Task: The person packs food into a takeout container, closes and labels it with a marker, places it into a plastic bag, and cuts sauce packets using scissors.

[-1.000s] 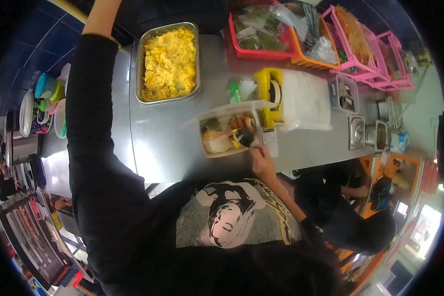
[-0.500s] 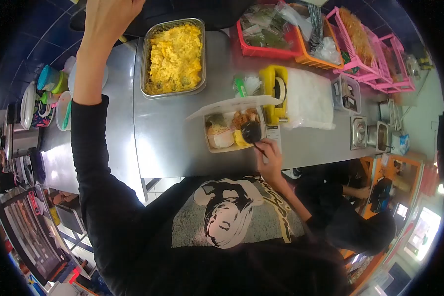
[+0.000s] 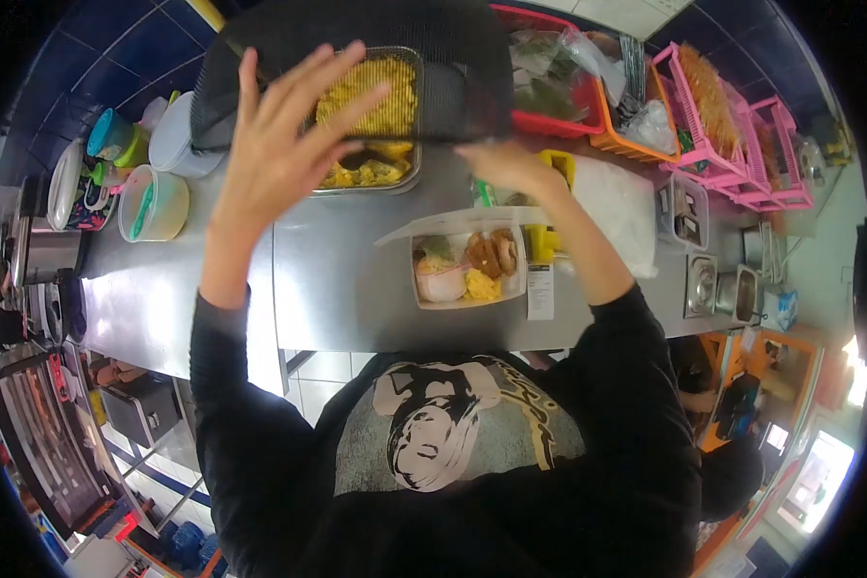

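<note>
Left hand: The left hand [image 3: 294, 130], fingers spread wide, is held in front of the black mesh cover [image 3: 356, 24]; nothing is gripped, and whether the mesh is touched cannot be told.
Right hand: The right hand [image 3: 511, 166], blurred, is held at the cover's near right edge; whether the rim is pinched cannot be told.
Cover: The dark, curved mesh is placed over most of the tray [image 3: 385, 188], presumably as a guard for the food; yellow is seen through its fine weave.
Tray: A shiny metal rim is filled with soft, crumbly egg [image 3: 395, 173], in which a dark spoon [image 3: 360, 158] is lying, probably kept handy for serving.
Box: On the bench [image 3: 342, 299], nearer the body than the tray, a pale carton [image 3: 522, 265] is set open, its flat lid [image 3: 429, 227] tilted back, apparently for easy filling. A smooth white mound, a green leaf, rough brown pieces and fluffy yellow egg are packed inside.
Slip: A printed paper slip [image 3: 540, 297] is laid just beside the carton, perhaps for matching an order.
Bench: Smooth, reflective metal is lined on the far right by red [image 3: 549, 123], orange [image 3: 643, 146] and slatted pink baskets [image 3: 732, 188].
</note>
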The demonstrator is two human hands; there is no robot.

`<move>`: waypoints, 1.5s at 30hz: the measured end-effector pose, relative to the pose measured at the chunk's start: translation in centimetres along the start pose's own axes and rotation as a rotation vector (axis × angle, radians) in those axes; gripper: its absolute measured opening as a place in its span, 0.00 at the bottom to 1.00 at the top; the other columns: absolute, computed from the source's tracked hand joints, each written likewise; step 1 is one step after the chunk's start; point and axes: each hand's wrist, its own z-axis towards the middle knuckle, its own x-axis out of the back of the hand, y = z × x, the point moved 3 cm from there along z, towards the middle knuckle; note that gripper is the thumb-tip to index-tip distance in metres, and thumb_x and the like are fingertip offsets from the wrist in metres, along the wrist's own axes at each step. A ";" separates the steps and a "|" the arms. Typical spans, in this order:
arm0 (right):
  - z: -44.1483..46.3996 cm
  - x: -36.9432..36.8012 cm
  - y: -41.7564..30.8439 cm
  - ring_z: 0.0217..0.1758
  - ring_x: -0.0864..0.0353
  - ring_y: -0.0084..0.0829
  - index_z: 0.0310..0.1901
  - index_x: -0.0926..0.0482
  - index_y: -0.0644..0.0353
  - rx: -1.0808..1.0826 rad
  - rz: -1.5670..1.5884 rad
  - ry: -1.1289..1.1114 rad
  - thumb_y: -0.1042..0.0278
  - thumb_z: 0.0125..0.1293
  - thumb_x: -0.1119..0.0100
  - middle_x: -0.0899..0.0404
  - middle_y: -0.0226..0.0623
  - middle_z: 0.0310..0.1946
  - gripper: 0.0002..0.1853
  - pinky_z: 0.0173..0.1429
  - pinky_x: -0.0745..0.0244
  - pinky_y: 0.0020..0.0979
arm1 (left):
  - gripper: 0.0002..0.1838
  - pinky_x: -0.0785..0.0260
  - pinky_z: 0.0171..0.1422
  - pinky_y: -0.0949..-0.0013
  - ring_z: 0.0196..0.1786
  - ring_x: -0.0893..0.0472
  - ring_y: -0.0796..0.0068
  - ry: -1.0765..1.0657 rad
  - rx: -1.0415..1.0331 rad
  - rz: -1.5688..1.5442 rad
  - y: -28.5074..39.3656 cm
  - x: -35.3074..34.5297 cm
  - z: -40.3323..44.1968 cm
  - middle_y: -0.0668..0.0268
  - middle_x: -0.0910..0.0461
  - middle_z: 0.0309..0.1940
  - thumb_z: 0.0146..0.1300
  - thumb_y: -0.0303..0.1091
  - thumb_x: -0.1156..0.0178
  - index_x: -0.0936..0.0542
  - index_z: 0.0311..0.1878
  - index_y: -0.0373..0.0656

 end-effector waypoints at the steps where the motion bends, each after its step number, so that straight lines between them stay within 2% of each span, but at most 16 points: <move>1: 0.9 -0.8 4.0 0.57 0.27 0.48 0.51 0.22 0.57 0.121 -0.024 -0.025 0.74 0.58 0.49 0.23 0.46 0.51 0.18 0.60 0.32 0.43 | 0.40 0.62 0.73 0.35 0.65 0.32 0.68 -0.040 0.015 -0.028 0.4 -0.9 -1.4 0.70 0.34 0.66 0.41 0.37 0.30 0.30 0.64 0.68; 5: 0.9 -3.6 9.8 0.57 0.28 0.44 0.48 0.20 0.50 0.240 -0.081 -0.224 0.78 0.54 0.48 0.23 0.40 0.48 0.20 0.58 0.30 0.42 | 0.42 0.68 0.73 0.31 0.68 0.36 0.70 -0.009 0.053 -0.043 1.7 -6.0 -7.5 0.71 0.36 0.68 0.40 0.39 0.29 0.31 0.64 0.69; 8: -0.8 -3.5 7.7 0.49 0.23 0.40 0.43 0.19 0.52 0.418 -0.238 -0.155 0.82 0.48 0.43 0.24 0.38 0.45 0.19 0.48 0.25 0.39 | 0.48 0.77 0.71 0.27 0.71 0.41 0.65 -0.015 0.029 0.061 2.3 -10.2 -11.4 0.66 0.40 0.70 0.33 0.42 0.26 0.32 0.65 0.68; 15: -1.4 -4.9 9.5 0.49 0.23 0.42 0.44 0.20 0.54 0.540 -0.269 -0.049 0.77 0.51 0.40 0.27 0.39 0.49 0.16 0.51 0.25 0.35 | 0.56 0.80 0.67 0.21 0.74 0.48 0.68 -0.237 0.051 0.133 3.5 -16.1 -15.3 0.70 0.52 0.74 0.34 0.51 0.27 0.45 0.71 0.72; 17: -3.8 -1.2 8.7 0.41 0.20 0.35 0.45 0.22 0.58 0.502 0.189 0.525 0.75 0.59 0.41 0.24 0.36 0.41 0.11 0.43 0.24 0.33 | 0.56 0.80 0.68 0.23 0.74 0.47 0.67 -0.292 0.108 0.003 3.9 -16.2 -15.4 0.68 0.52 0.74 0.35 0.49 0.27 0.45 0.71 0.72; 20: -9.4 0.6 9.4 0.31 0.24 0.22 0.43 0.24 0.63 0.121 0.713 0.905 0.70 0.68 0.46 0.22 0.32 0.33 0.07 0.32 0.30 0.26 | 0.50 0.76 0.72 0.30 0.73 0.45 0.63 -0.298 0.227 -0.143 4.4 -13.9 -14.2 0.62 0.52 0.74 0.44 0.39 0.28 0.42 0.72 0.64; 22: -14.1 0.6 8.5 0.28 0.27 0.17 0.42 0.25 0.65 0.096 0.932 1.092 0.69 0.70 0.50 0.23 0.32 0.33 0.08 0.29 0.33 0.22 | 0.38 0.59 0.72 0.38 0.68 0.38 0.57 0.082 0.601 -0.054 4.3 -10.7 -13.7 0.56 0.40 0.68 0.53 0.31 0.33 0.37 0.68 0.52; 25: -20.2 -3.5 3.5 0.24 0.27 0.18 0.44 0.26 0.66 0.007 1.181 1.143 0.68 0.70 0.49 0.21 0.37 0.31 0.09 0.26 0.33 0.18 | 0.25 0.43 0.65 0.54 0.58 0.28 0.57 0.362 0.700 -0.413 9.9 -5.4 -11.7 0.56 0.27 0.56 0.56 0.26 0.39 0.28 0.59 0.42; 26: -21.3 -5.1 1.2 0.23 0.27 0.18 0.44 0.26 0.66 -0.052 1.179 1.075 0.69 0.70 0.48 0.21 0.35 0.29 0.09 0.26 0.33 0.18 | 0.20 0.35 0.54 0.60 0.48 0.24 0.57 0.255 0.565 -0.498 13.1 -5.0 -10.4 0.56 0.22 0.45 0.58 0.30 0.39 0.27 0.54 0.40; 28: -22.7 -8.2 -2.1 0.23 0.28 0.16 0.43 0.26 0.66 -0.116 1.242 0.940 0.71 0.69 0.46 0.22 0.34 0.29 0.08 0.25 0.32 0.18 | 0.22 0.31 0.48 0.52 0.44 0.22 0.50 -0.102 0.464 -0.816 20.4 -5.4 -8.3 0.51 0.22 0.41 0.61 0.45 0.40 0.27 0.50 0.39; 30: -23.6 -10.3 -2.1 0.23 0.28 0.16 0.43 0.26 0.66 -0.126 1.308 0.884 0.72 0.68 0.46 0.22 0.34 0.29 0.07 0.25 0.32 0.18 | 0.23 0.29 0.45 0.51 0.41 0.22 0.41 -0.579 0.508 -1.021 24.9 -6.1 -7.5 0.46 0.22 0.38 0.61 0.46 0.40 0.30 0.49 0.36; 34: -26.0 -12.8 0.8 0.22 0.31 0.14 0.42 0.25 0.64 -0.260 1.484 0.774 0.70 0.69 0.45 0.25 0.29 0.28 0.07 0.24 0.35 0.18 | 0.20 0.31 0.39 0.48 0.37 0.23 0.37 -0.637 0.546 -1.075 29.2 -9.4 -9.5 0.44 0.23 0.32 0.64 0.46 0.43 0.31 0.45 0.36; 37: -29.1 -12.4 7.4 0.21 0.34 0.14 0.41 0.25 0.60 -0.362 1.570 1.223 0.65 0.70 0.47 0.27 0.26 0.27 0.08 0.23 0.40 0.19 | 0.20 0.32 0.38 0.47 0.35 0.24 0.37 -0.688 0.421 -1.100 31.0 -10.0 -10.3 0.45 0.23 0.28 0.65 0.45 0.44 0.31 0.45 0.36; 40: -28.9 -12.4 11.6 0.23 0.33 0.15 0.42 0.26 0.59 -0.310 1.512 1.326 0.61 0.71 0.48 0.27 0.27 0.28 0.10 0.25 0.40 0.18 | 0.20 0.32 0.41 0.49 0.38 0.24 0.38 -0.769 0.532 -1.224 31.9 -10.8 -10.9 0.45 0.24 0.32 0.66 0.45 0.45 0.30 0.44 0.35; 43: -26.6 -16.7 13.0 0.26 0.30 0.15 0.44 0.26 0.60 -0.288 1.464 1.250 0.61 0.71 0.48 0.25 0.28 0.30 0.11 0.27 0.38 0.17 | 0.19 0.33 0.50 0.54 0.50 0.26 0.45 -0.604 0.395 -1.055 32.1 -14.4 -10.2 0.47 0.25 0.44 0.64 0.45 0.43 0.30 0.42 0.35; 45: -24.3 -19.3 12.7 0.26 0.29 0.16 0.44 0.26 0.61 -0.292 1.438 1.211 0.62 0.71 0.48 0.25 0.28 0.29 0.10 0.27 0.36 0.17 | 0.19 0.37 0.59 0.56 0.62 0.32 0.56 -0.416 0.068 -0.833 32.8 -16.8 -10.6 0.54 0.29 0.57 0.60 0.44 0.41 0.29 0.41 0.35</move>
